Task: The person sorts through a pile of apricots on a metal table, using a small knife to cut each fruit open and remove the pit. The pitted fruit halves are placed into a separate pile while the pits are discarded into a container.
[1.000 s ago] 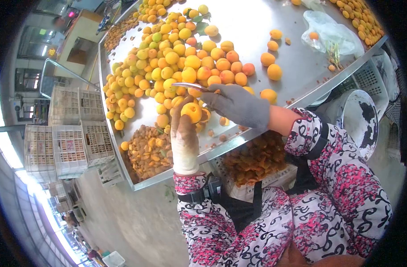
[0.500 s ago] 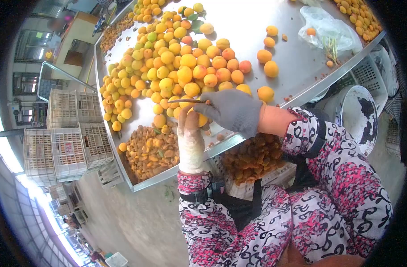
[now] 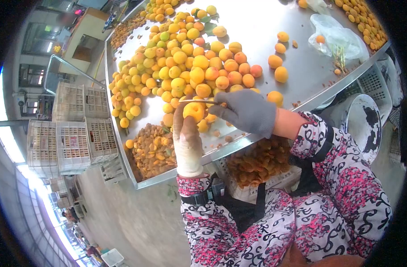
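My left hand (image 3: 187,140), in a pale glove stained brown at the fingers, grips a yellow-orange apricot (image 3: 193,111). Just above that fruit, my right hand (image 3: 248,111) in a grey glove is closed on a thin curved knife (image 3: 196,101), whose blade lies across the apricot's top. Behind both hands spreads a large pile of apricots (image 3: 180,58) on a metal table (image 3: 301,80). Left of my left hand sits a heap of brown-orange apricot pieces (image 3: 153,150) in the table's corner.
Below the table edge stands a crate of brown-orange pieces (image 3: 257,162). A plastic bag (image 3: 334,35) lies at the right, near several loose apricots (image 3: 281,74). Stacked crates (image 3: 72,142) stand at the left. A white basin (image 3: 362,127) is at the right.
The apricot in my left hand now shows more fully beneath the blade. The table and piles have shifted slightly right in view.
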The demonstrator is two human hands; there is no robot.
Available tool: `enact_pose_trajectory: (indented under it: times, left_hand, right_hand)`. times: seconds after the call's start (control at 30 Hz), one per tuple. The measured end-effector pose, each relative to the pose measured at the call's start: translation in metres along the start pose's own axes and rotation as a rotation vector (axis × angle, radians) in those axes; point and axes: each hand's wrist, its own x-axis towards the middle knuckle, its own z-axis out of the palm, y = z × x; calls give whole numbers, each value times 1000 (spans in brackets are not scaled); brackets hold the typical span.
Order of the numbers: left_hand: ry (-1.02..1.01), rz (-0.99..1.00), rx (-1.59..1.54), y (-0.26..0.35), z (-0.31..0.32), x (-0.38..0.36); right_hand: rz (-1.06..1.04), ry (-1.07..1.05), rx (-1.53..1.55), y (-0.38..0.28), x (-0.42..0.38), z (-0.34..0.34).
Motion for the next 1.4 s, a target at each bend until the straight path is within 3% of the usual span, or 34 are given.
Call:
enact_pose_trajectory:
  times: [0.13, 0.27, 0.53, 0.93, 1.17, 1.27, 1.33, 1.37, 1.4]
  left_hand:
    - [-34, 33, 107, 8, -3, 0]
    - [-14, -35, 95, 11, -4, -1]
    - [71, 36, 74, 16, 7, -2]
    - [15, -48, 94, 23, -1, -2]
    - [27, 9, 81, 8, -2, -2]
    - [39, -7, -1, 3, 6, -1]
    - [68, -26, -398, -12, 11, 3]
    - [140, -178, -688, -24, 7, 2]
    - [135, -176, -687, -24, 9, 3]
  right_hand:
    - [41, -95, -15, -2, -2, -2]
    - [33, -60, 34, -1, -5, 6]
    - [106, -48, 129, 1, -7, 9]
    - [40, -75, 55, 1, -9, 7]
    - [99, -49, -26, 0, -11, 22]
    - [163, -64, 20, 0, -12, 34]
    - [182, 8, 129, -3, -11, 40]
    - [178, 13, 127, -1, -9, 43]
    - [167, 36, 109, 0, -7, 45]
